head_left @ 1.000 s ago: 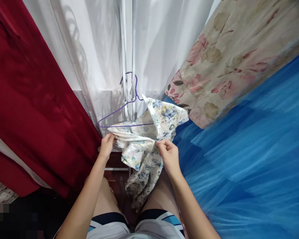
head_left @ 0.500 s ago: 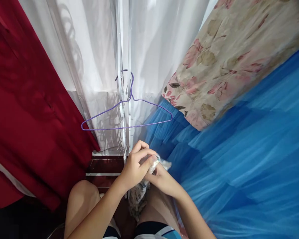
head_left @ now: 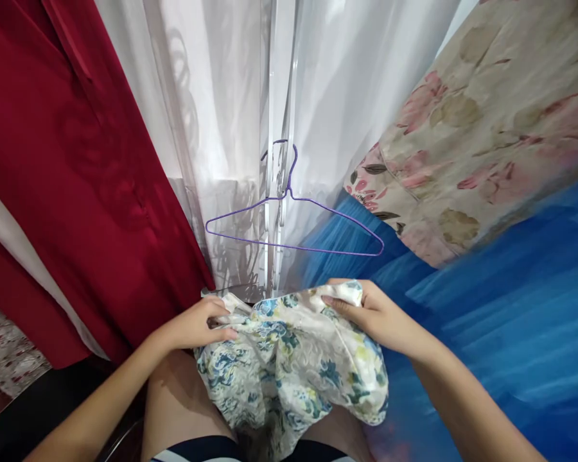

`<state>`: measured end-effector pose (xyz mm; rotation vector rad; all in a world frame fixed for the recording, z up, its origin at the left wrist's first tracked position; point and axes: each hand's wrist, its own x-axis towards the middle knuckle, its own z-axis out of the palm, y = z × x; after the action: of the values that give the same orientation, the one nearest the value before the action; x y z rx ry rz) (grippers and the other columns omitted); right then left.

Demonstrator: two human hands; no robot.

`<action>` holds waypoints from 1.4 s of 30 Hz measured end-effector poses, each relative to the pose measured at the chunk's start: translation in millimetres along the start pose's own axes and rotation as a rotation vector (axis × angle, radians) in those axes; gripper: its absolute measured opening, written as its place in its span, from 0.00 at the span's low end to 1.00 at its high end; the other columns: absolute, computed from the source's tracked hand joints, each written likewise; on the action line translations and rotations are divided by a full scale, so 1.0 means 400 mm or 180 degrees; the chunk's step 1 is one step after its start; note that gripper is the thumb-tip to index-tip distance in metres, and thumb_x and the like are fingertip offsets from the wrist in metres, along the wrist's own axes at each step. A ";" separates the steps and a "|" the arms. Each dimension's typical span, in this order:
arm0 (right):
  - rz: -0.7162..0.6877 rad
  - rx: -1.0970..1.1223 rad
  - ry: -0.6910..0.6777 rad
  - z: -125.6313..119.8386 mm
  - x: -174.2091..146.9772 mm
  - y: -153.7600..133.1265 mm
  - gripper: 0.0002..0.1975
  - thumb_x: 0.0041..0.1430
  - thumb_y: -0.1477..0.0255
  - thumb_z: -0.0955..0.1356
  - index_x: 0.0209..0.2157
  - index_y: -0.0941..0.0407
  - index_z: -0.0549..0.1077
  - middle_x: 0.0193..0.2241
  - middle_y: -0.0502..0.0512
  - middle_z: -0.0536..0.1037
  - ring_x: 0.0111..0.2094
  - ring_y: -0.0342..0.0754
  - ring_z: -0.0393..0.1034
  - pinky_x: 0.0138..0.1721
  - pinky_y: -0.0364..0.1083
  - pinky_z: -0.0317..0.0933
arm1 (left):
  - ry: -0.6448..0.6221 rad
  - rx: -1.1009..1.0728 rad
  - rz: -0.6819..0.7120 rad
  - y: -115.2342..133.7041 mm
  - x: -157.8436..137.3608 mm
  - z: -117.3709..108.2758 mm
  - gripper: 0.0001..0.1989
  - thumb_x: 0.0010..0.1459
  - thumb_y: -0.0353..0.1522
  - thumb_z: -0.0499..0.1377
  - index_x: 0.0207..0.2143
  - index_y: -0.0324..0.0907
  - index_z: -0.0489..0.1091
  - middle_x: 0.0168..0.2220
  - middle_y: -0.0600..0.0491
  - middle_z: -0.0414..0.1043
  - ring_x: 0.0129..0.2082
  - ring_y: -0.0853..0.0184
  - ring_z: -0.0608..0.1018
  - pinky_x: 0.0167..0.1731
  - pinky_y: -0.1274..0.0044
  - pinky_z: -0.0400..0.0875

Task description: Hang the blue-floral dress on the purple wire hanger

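Observation:
Between both hands hangs a white floral garment (head_left: pixel 289 359) with blue, green and yellow flowers, spread above the lap. Its exact kind cannot be made out through the folds. My left hand (head_left: pixel 195 327) pinches the upper left edge. On the other side, my right hand (head_left: pixel 378 311) grips the upper right corner, thumb on the near face. Just beyond the cloth, a purple wire hanger (head_left: pixel 313 249) hangs bare by its hook from a white metal rack (head_left: pixel 272 83), touched by neither hand.
Red cloth (head_left: pixel 101 212) hangs on the left and white curtain (head_left: pixel 221 96) behind the rack. To the right are a beige flowered cloth (head_left: pixel 428 167) and layered blue tulle (head_left: pixel 501 308). A dark seat edge (head_left: pixel 52 391) lies at lower left.
The bunched cloth has been opened out between the hands. My left hand moved left and my right hand moved right. The whole view shifted, so the hanger appears farther right.

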<state>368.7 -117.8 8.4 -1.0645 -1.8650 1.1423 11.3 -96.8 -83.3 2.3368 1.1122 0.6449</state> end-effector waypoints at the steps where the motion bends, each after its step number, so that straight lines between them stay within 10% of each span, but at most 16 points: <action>1: -0.0026 -0.0125 0.0095 -0.009 0.015 -0.002 0.10 0.59 0.63 0.71 0.30 0.55 0.78 0.25 0.52 0.76 0.25 0.47 0.66 0.27 0.44 0.60 | -0.0042 0.0191 -0.0012 -0.024 -0.002 -0.040 0.16 0.56 0.46 0.63 0.27 0.44 0.77 0.34 0.50 0.76 0.40 0.61 0.75 0.53 0.70 0.65; 7: -0.0531 -0.1158 0.0971 -0.002 0.166 0.061 0.19 0.60 0.63 0.69 0.51 0.55 0.78 0.50 0.61 0.80 0.49 0.62 0.74 0.47 0.52 0.65 | 0.0428 0.1317 -0.0265 -0.127 0.071 -0.250 0.14 0.63 0.43 0.55 0.41 0.48 0.77 0.45 0.49 0.76 0.51 0.56 0.69 0.60 0.57 0.48; 13: -0.0350 -0.2297 0.1374 0.040 0.247 0.093 0.17 0.65 0.64 0.63 0.26 0.55 0.75 0.23 0.58 0.79 0.27 0.52 0.72 0.29 0.45 0.53 | 0.1139 0.1462 -0.0444 -0.135 0.207 -0.324 0.15 0.65 0.43 0.51 0.38 0.44 0.72 0.44 0.48 0.75 0.52 0.53 0.66 0.55 0.60 0.54; 20: -0.0318 -0.2274 0.1252 0.095 0.210 0.086 0.17 0.65 0.62 0.63 0.25 0.54 0.74 0.21 0.55 0.77 0.23 0.49 0.67 0.27 0.45 0.50 | 0.1582 0.0701 0.0418 0.010 0.247 -0.286 0.12 0.64 0.39 0.55 0.43 0.42 0.71 0.42 0.51 0.76 0.41 0.63 0.76 0.43 0.76 0.67; 24: -0.0615 -0.1962 0.1200 0.090 0.166 0.090 0.12 0.63 0.68 0.64 0.40 0.52 0.79 0.27 0.55 0.79 0.27 0.51 0.70 0.31 0.45 0.55 | 0.2356 0.0612 0.0481 0.071 0.273 -0.242 0.08 0.60 0.34 0.60 0.41 0.42 0.74 0.40 0.53 0.79 0.41 0.64 0.79 0.43 0.78 0.68; 28: -0.0903 -0.1600 0.1586 0.048 0.089 0.087 0.39 0.60 0.73 0.65 0.71 0.54 0.50 0.25 0.50 0.74 0.22 0.48 0.63 0.28 0.45 0.57 | 0.2589 0.0810 0.0480 0.076 0.286 -0.212 0.08 0.60 0.37 0.61 0.35 0.41 0.76 0.33 0.54 0.79 0.34 0.65 0.79 0.36 0.78 0.68; 33: -0.0867 -0.1438 0.2393 -0.020 0.062 0.054 0.52 0.59 0.69 0.68 0.72 0.58 0.29 0.19 0.43 0.65 0.18 0.45 0.55 0.22 0.45 0.51 | 0.2405 0.1141 0.0540 0.058 0.268 -0.185 0.13 0.64 0.40 0.58 0.34 0.42 0.76 0.31 0.53 0.77 0.30 0.67 0.77 0.32 0.77 0.65; 42: -0.0334 -0.1646 0.2153 -0.081 0.128 0.021 0.38 0.56 0.61 0.71 0.64 0.66 0.63 0.14 0.39 0.55 0.18 0.42 0.49 0.22 0.44 0.45 | 0.2426 0.1398 0.0256 0.070 0.241 -0.212 0.14 0.65 0.40 0.55 0.33 0.42 0.75 0.32 0.50 0.76 0.35 0.63 0.76 0.37 0.74 0.66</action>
<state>377.6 -58.3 19.7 -1.3915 -1.6444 0.1668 31.7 -17.5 19.6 2.5645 1.6092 1.5393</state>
